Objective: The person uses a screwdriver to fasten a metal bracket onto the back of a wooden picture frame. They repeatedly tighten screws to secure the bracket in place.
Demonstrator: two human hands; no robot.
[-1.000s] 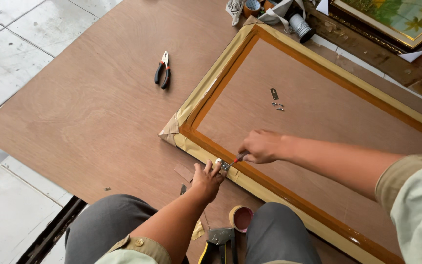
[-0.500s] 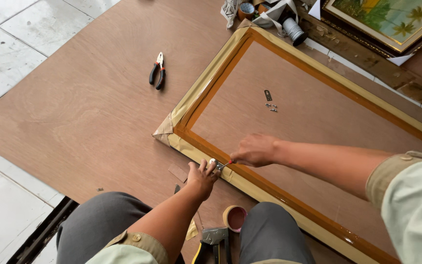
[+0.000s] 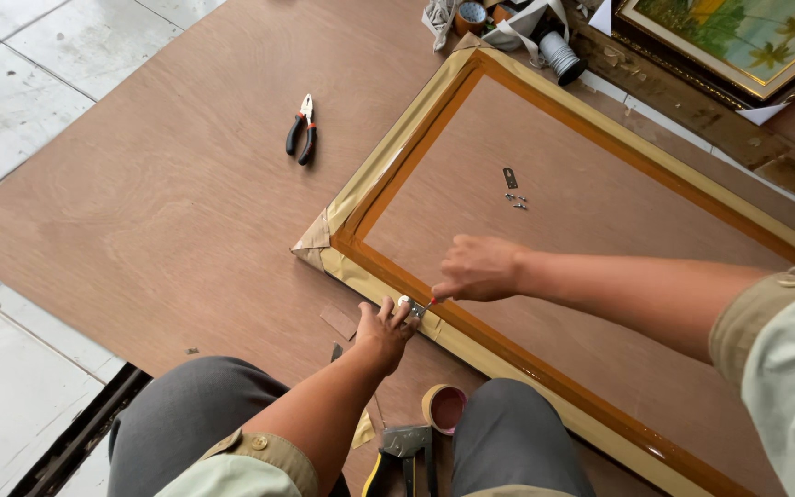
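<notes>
Hands are meeting at the near rail of a large picture frame (image 3: 545, 101) that is lying face down on a brown wooden board (image 3: 186, 202) serving as the table. The left hand (image 3: 384, 329) is resting on the frame's taped gold edge, its fingers (image 3: 397, 311) pressing a small silver metal fitting (image 3: 406, 302) against the rail. The right hand (image 3: 480, 269) is reaching in over the frame's brown backing, its fingers clenched around a small red-handled tool (image 3: 427, 304), whose tip is touching the fitting. The frame is lying diagonally across the board, one paper-wrapped corner (image 3: 316, 244) pointing left.

Farther up on the backing, a small dark hanger plate and a few screws (image 3: 512, 189) are lying loose, well apart from the hands. Pliers with black and red handles (image 3: 302, 131) are lying on the bare board to the left of the frame. Near the person's knees, a roll of brown tape (image 3: 443, 407) and a staple gun (image 3: 402, 451) are sitting just beside each other. A framed landscape painting (image 3: 738, 41) is lying at the upper right.
</notes>
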